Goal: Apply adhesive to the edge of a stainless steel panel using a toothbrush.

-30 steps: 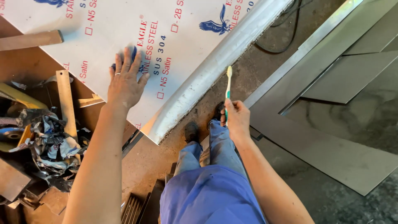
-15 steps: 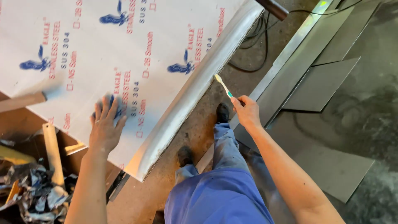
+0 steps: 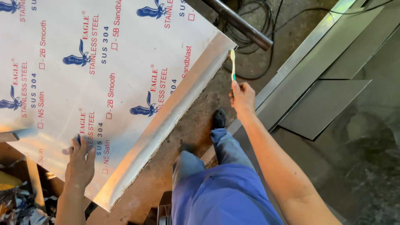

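Fingers of the left hand [image 3: 79,161] lie spread flat on the film-covered steel sheet [image 3: 104,83] at its near left. The right hand [image 3: 243,96] grips a toothbrush [image 3: 233,63], bristles touching the sheet's bare right edge.

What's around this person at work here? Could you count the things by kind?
Film-covered metal sheet: 1
Toothbrush, in right hand: 1
Dark pipe: 1
Bare grey metal panel: 1
Left hand rests flat on the sheet.
Total: 4
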